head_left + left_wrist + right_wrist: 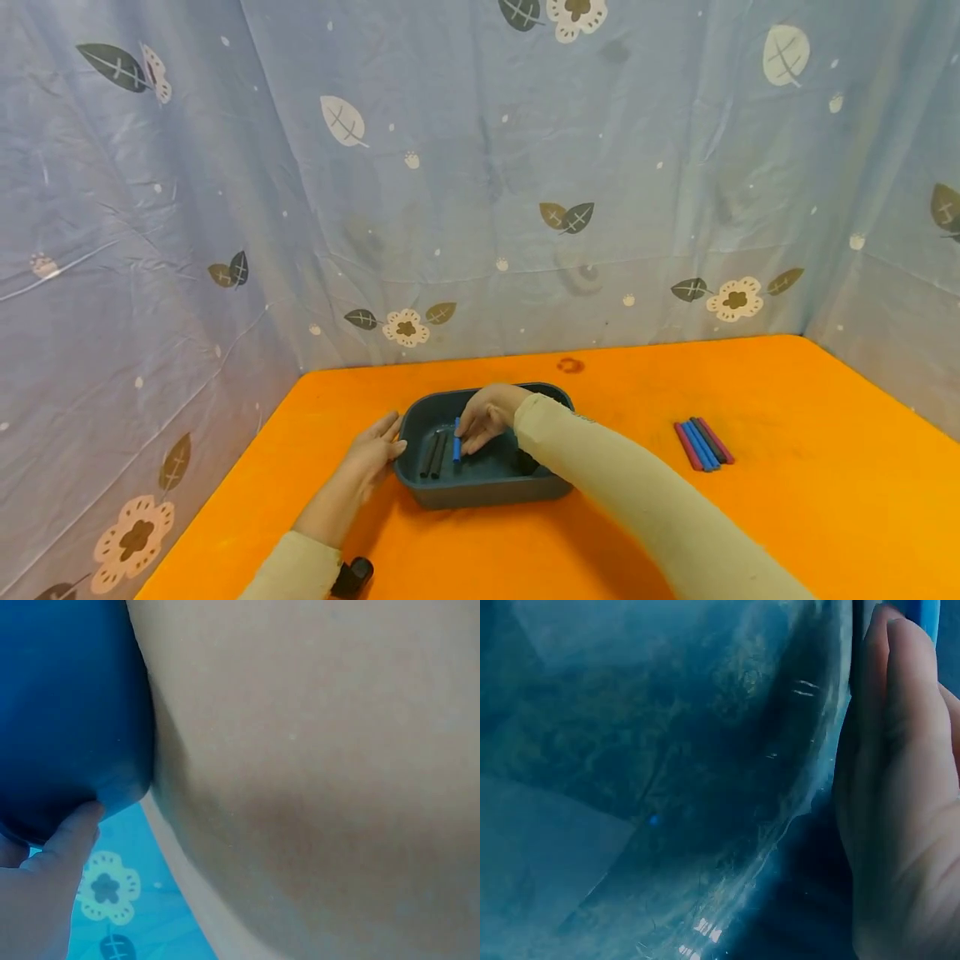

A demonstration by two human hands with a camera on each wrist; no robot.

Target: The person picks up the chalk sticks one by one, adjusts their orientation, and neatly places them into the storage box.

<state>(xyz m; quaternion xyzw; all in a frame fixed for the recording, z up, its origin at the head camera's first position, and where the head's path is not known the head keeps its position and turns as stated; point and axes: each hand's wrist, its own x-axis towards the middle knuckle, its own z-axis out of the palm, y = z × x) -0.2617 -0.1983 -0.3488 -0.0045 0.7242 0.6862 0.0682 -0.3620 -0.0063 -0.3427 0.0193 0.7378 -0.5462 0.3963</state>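
1 blue stick (pixel 457 452) | pinched by R hand (pixel 484 417) w/in tray (pixel 491 497) | L hand (pixel 372 454) grips tray

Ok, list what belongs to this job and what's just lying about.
Job:
blue stick, in the right hand
dark gray tub, left hand touching it
two black sticks inside the tub
probably the row of sticks lying rightward

Seemingly incidental:
floral curtain
table stain

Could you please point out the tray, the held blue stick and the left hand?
Tray (pixel 487 497), head view: front outer wall.
Blue stick (pixel 457 451), head view: lower part.
Left hand (pixel 371 455), head view: back of the hand.
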